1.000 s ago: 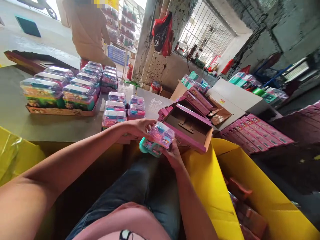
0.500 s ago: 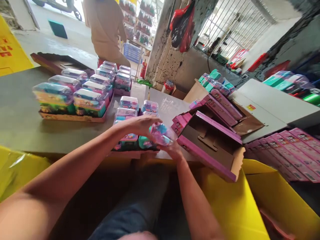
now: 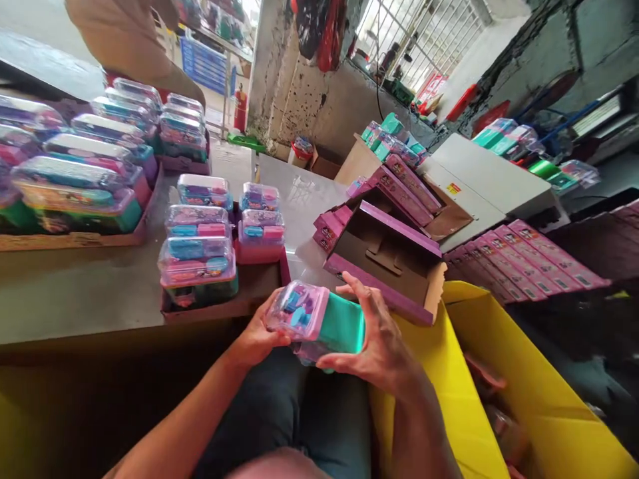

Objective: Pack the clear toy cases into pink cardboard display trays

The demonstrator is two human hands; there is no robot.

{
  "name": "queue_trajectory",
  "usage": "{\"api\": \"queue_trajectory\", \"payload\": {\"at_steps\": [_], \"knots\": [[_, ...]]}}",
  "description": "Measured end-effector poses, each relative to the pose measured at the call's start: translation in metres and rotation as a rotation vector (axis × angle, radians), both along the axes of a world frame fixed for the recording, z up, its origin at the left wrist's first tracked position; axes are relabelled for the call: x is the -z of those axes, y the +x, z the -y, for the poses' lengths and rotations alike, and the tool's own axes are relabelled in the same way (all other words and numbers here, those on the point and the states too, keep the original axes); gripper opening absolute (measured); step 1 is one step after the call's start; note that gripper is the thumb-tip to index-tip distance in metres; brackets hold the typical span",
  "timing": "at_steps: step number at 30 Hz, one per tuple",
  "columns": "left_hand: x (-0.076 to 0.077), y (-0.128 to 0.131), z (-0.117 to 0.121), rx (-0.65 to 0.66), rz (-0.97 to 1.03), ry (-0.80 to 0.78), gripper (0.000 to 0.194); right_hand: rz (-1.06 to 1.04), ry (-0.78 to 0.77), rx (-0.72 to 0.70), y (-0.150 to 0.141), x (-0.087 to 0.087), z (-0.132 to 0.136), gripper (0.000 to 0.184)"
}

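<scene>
Got the toy case [image 3: 319,322] gripped in both hands, left hand [image 3: 257,339] and right hand [image 3: 382,346], lying crosswise just below the open pink box [image 3: 394,266].

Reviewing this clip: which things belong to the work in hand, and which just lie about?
In hand:
left hand
right hand
toy case
open pink box
tray of cases

Lying about:
flat pink boxes
yellow carton
red bags
</scene>
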State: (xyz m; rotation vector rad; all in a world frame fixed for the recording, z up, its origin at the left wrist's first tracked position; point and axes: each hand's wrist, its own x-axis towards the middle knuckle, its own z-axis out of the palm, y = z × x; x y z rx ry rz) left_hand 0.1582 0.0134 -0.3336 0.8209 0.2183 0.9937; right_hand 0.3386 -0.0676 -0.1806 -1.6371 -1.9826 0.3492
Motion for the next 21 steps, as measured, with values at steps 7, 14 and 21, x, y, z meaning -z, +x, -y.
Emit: {"api": "queue_trajectory", "payload": {"at_steps": [7, 14, 21], "knots": [[0.027, 0.038, 0.019, 0.280, 0.071, -0.128, 0.078, 0.028, -0.048, 0.116, 0.006, 0.014, 0.050, 0.090], [-0.001, 0.041, 0.016, 0.305, -0.145, 0.118, 0.093, -0.180, -0.176, 0.172, 0.033, 0.043, 0.051, 0.099], [-0.030, 0.037, 0.015, 0.004, -0.517, 0.605, 0.114, -1.160, -0.055, 0.131, 0.066, 0.132, 0.029, 0.083]]}}
